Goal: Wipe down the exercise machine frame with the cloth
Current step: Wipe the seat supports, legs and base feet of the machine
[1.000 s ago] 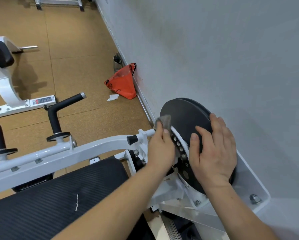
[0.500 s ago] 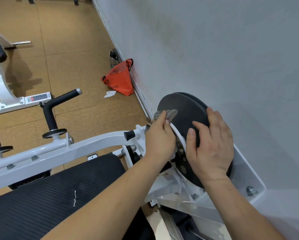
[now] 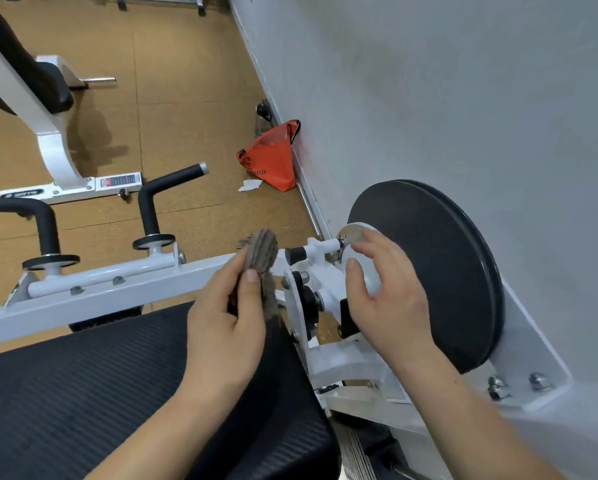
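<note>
The white machine frame runs across the middle, ending at a bracket and a black pulley disc by the wall. My left hand grips a grey-brown ribbed cloth, raised just in front of the white bar and left of the bracket. My right hand hovers with fingers loosely curled in front of the white selector plate on the disc; whether the fingertips touch it is unclear.
A black ribbed pad lies below my arms. Two black handles rise from the frame. An orange bag and a paper scrap lie by the grey wall. Another white machine stands at far left.
My left hand has pulled the cloth away from the disc, back toward the left over the bar. My right hand has slid off the black disc's face toward the white plate.
</note>
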`<state>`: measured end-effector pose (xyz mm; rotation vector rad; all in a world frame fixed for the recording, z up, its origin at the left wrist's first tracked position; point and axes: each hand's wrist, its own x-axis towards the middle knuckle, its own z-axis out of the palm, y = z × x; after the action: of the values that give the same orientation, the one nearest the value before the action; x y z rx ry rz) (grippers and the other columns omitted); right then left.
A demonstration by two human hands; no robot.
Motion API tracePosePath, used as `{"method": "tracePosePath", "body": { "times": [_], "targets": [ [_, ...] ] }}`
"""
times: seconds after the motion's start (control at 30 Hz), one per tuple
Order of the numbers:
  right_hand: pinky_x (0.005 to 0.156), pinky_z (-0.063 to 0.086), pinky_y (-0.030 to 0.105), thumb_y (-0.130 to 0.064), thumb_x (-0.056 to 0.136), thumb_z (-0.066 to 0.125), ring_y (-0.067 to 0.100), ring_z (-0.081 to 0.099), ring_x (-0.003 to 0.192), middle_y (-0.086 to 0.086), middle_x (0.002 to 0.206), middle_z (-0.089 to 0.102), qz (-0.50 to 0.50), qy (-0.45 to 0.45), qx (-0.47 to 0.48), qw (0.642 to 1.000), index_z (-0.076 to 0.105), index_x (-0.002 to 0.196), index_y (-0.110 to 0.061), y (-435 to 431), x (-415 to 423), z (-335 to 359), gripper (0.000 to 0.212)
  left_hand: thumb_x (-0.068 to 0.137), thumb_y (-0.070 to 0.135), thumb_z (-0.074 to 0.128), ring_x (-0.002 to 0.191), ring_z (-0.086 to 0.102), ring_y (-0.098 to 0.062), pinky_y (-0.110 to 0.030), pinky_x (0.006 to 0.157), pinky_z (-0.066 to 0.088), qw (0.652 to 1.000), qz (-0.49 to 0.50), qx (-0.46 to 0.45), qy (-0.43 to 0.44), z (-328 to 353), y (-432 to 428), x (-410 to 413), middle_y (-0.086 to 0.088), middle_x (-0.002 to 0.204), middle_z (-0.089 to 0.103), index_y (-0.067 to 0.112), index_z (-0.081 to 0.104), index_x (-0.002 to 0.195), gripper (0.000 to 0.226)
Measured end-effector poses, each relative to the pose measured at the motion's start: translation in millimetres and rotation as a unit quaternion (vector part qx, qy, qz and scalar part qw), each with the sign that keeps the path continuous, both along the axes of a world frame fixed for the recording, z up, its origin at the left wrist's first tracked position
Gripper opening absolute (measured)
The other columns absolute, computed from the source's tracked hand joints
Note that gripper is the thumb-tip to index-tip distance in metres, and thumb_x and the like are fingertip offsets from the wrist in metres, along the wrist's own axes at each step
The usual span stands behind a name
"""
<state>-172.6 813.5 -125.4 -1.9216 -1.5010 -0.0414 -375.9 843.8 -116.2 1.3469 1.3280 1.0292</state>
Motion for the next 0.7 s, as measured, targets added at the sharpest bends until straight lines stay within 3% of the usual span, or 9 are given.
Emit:
{"method": "tracePosePath", "body": {
  "times": [0.1, 0.17, 0.23, 0.3, 0.47, 0.53, 0.57, 0.63, 0.7],
  "targets": [
    [0.128, 0.022, 0.047, -0.019, 0.097, 0.061, 0.02, 0.035, 0.151, 0.006, 0.152, 0.052, -0.05, -0.081, -0.035, 0.995, 0.069, 0.117, -0.015, 3, 0, -16, 0.022, 0.107, 0.033, 0.049, 0.126, 0.054, 0.007, -0.023, 0.109, 0.044, 0.997, -0.019, -0.068, 0.042, -38, 12, -3, 0.024, 0.135, 0.062, 0.039, 0.059, 0.142, 0.037],
    [0.128, 0.02, 0.047, -0.024, 0.1, 0.058, 0.023, 0.024, 0.156, 0.008, 0.162, 0.041, -0.064, -0.088, -0.091, 0.99, 0.061, 0.135, -0.015, 3, 11, -19, 0.036, 0.108, 0.028, 0.046, 0.128, 0.055, 0.0, -0.024, 0.111, 0.042, 0.99, -0.046, -0.13, 0.028, -57, 6, 18, 0.02, 0.138, 0.061, 0.034, 0.057, 0.144, 0.038],
    [0.126, 0.027, 0.045, -0.029, 0.103, 0.051, 0.019, 0.019, 0.158, 0.005, 0.167, 0.033, -0.07, -0.063, -0.128, 0.987, 0.046, 0.151, -0.013, 2, 16, -21, 0.05, 0.109, 0.024, 0.039, 0.114, 0.063, -0.011, -0.03, 0.102, 0.05, 0.985, -0.037, -0.167, 0.03, -69, 4, 47, 0.007, 0.124, 0.07, 0.027, 0.058, 0.142, 0.038],
    [0.126, 0.027, 0.046, -0.031, 0.104, 0.047, 0.025, 0.022, 0.157, 0.011, 0.166, 0.033, -0.069, -0.122, -0.132, 0.981, 0.04, 0.154, -0.005, 0, 18, -29, 0.057, 0.109, 0.021, 0.035, 0.102, 0.064, -0.015, -0.034, 0.092, 0.052, 0.981, 0.001, -0.183, 0.056, -70, 6, 62, 0.005, 0.108, 0.069, 0.024, 0.057, 0.141, 0.039],
    [0.128, 0.02, 0.046, -0.034, 0.101, 0.043, 0.029, 0.028, 0.155, 0.016, 0.163, 0.038, -0.095, -0.169, -0.124, 0.973, 0.043, 0.153, 0.0, 4, 12, -35, 0.062, 0.107, 0.017, 0.047, 0.089, 0.054, 0.022, 0.003, 0.078, 0.035, 0.99, -0.032, -0.127, 0.05, -57, -30, 50, 0.025, 0.113, 0.06, 0.017, 0.059, 0.141, 0.036],
    [0.128, 0.02, 0.045, -0.034, 0.101, 0.043, 0.028, 0.029, 0.155, 0.016, 0.162, 0.038, -0.098, -0.168, -0.118, 0.974, 0.044, 0.152, 0.0, 5, 14, -35, 0.061, 0.105, 0.018, 0.052, 0.107, 0.053, 0.018, 0.003, 0.086, 0.036, 0.991, -0.049, -0.112, 0.062, -61, -28, 46, 0.023, 0.123, 0.058, 0.016, 0.058, 0.143, 0.038],
    [0.128, 0.021, 0.045, -0.034, 0.102, 0.042, 0.028, 0.03, 0.154, 0.016, 0.162, 0.039, -0.094, -0.167, -0.114, 0.975, 0.045, 0.152, 0.0, 5, 16, -36, 0.061, 0.105, 0.018, 0.053, 0.111, 0.056, 0.011, -0.004, 0.09, 0.041, 0.991, -0.049, -0.101, 0.067, -64, -22, 46, 0.02, 0.125, 0.06, 0.017, 0.061, 0.139, 0.035],
    [0.128, 0.022, 0.045, -0.034, 0.102, 0.042, 0.029, 0.03, 0.154, 0.016, 0.162, 0.039, -0.081, -0.159, -0.104, 0.979, 0.046, 0.151, 0.001, 2, 18, -38, 0.06, 0.105, 0.018, 0.053, 0.092, 0.066, 0.002, -0.02, 0.084, 0.053, 0.994, -0.037, -0.077, 0.061, -66, -19, 47, 0.012, 0.099, 0.072, 0.016, 0.068, 0.123, 0.024],
    [0.128, 0.022, 0.045, -0.034, 0.102, 0.043, 0.028, 0.031, 0.154, 0.016, 0.162, 0.039, -0.068, -0.145, -0.099, 0.982, 0.047, 0.15, 0.001, 0, 18, -36, 0.059, 0.103, 0.016, 0.058, 0.075, 0.062, 0.008, -0.012, 0.072, 0.051, 0.996, -0.039, -0.06, 0.055, -62, -28, 44, 0.021, 0.073, 0.061, 0.016, 0.071, 0.116, 0.018]
  ]
}}
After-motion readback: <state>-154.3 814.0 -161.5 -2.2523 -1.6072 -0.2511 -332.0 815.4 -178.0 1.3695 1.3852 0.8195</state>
